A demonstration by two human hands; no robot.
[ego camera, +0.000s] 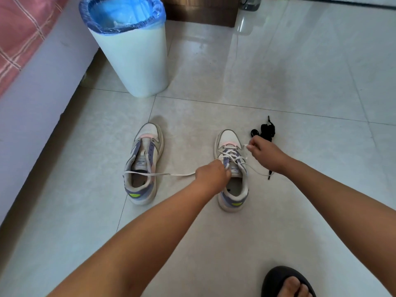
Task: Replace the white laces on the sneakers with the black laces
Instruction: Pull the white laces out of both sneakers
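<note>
Two white and purple sneakers stand side by side on the tiled floor. The left sneaker [143,163] has no lace in its eyelets. The right sneaker [232,168] still carries a loosened white lace [230,152]. My left hand [212,173] grips that lace at the sneaker's tongue, and a free end [158,174] trails left across the left sneaker's opening. My right hand [263,153] pinches a loop of the same lace beside the toe end. A bundle of black laces [265,130] lies on the floor just beyond my right hand.
A white bin with a blue liner [130,54] stands behind the left sneaker. A bed edge with a pink cover [23,67] runs along the left. My foot in a black slipper [287,282] is at the bottom right. A dark wooden cabinet base [199,16] is at the back.
</note>
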